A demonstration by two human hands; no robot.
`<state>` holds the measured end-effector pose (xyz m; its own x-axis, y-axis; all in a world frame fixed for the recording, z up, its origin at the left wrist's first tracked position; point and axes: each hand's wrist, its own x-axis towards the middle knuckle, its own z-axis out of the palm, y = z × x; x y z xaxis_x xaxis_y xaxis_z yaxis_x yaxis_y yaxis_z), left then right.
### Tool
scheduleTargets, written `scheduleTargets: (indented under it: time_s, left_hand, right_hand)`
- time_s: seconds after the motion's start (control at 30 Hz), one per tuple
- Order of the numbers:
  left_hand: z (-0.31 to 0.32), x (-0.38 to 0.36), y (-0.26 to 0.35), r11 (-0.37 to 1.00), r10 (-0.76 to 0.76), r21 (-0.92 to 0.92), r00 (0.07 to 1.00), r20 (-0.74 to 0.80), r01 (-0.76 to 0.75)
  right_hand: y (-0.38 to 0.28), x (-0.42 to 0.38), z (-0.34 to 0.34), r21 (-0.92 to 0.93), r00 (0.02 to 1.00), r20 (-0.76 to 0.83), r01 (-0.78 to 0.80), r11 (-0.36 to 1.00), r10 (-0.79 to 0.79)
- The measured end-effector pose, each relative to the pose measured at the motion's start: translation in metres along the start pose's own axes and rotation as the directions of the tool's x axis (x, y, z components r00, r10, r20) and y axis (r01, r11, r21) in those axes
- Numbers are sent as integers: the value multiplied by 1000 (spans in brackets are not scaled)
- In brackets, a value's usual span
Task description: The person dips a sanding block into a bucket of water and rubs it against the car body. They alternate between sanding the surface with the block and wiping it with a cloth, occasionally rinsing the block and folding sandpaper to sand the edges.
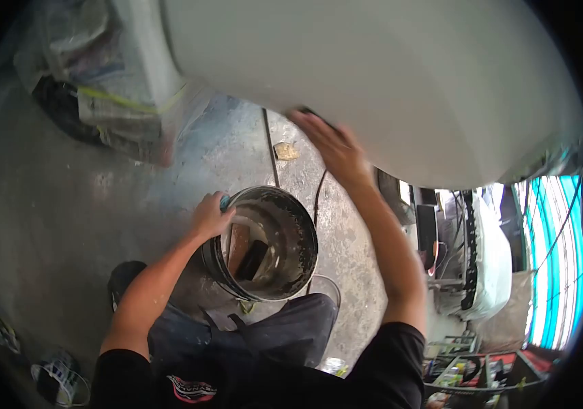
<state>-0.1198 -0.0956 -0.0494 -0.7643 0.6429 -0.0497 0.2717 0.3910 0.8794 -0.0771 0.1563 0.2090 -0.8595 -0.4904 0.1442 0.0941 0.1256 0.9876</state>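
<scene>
My right hand is pressed to the lower edge of a large grey, smooth vehicle panel. Under its fingers shows the edge of a dark flat block, mostly hidden and slightly blurred. At the left rim of a dirty black bucket, my left hand is closed around a small teal thing whose kind I cannot make out. Inside the bucket lie a brown flat piece and a black block, in what looks like shallow cloudy water.
A masked part with plastic and yellow tape hangs at upper left. A yellowish lump and a dark hose lie on the stained concrete floor. At right are a covered vehicle part and a striped tarp.
</scene>
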Motion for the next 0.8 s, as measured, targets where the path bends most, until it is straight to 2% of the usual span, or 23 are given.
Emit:
scheduleTargets:
  time_s: [0.03,0.07,0.1,0.17,0.23,0.3,0.37,0.47,0.5,0.57,0.6,0.7,0.77,0.8]
  left_hand:
    - [-3,0,2,1000,-14,-6,1000,10,14]
    - [-5,0,4,999,-29,-15,999,17,29]
    - [-6,-2,6,999,-42,-23,999,28,43]
    - [-10,-3,16,995,-100,-17,994,34,100]
    - [-14,-3,19,993,-119,-19,992,39,120]
    - [-12,-3,18,993,-113,-26,993,42,114]
    - [-10,-5,11,996,-88,-14,995,47,88]
    - [-10,-8,12,995,-93,-30,994,57,95]
    - [-14,-8,14,995,-95,-33,994,61,97]
    - [-14,-8,15,996,-93,19,995,45,92]
    - [-10,-10,14,995,-95,46,995,39,93]
    - [-7,-8,12,996,-85,33,995,45,84]
    - [-8,-9,13,996,-82,42,996,47,80]
    - [-9,-7,13,996,-82,46,995,56,80]
  right_hand:
    - [16,-33,4,-4,994,65,91,996,-91]
    - [20,-64,14,57,999,25,27,998,-29]
    - [20,-96,22,78,994,104,26,997,-35]
    - [-1,-101,30,111,997,55,-63,992,57]
    - [-29,-38,13,30,983,138,-126,992,120]
    - [-43,80,-22,112,986,133,-116,987,101]
    - [-64,146,-35,203,975,-4,-217,955,223]
    - [-34,84,-23,40,998,-2,-56,998,56]
    - [-25,37,-13,123,992,128,-4,992,-12]
    - [-24,-53,24,6,986,166,29,1000,-29]
    - [-14,-57,11,50,983,178,25,998,-34]
    - [-29,26,-4,61,998,61,-23,998,19]
    - [-24,139,-45,88,983,-24,-181,980,184]
    - [-20,182,-56,215,956,-81,-261,941,283]
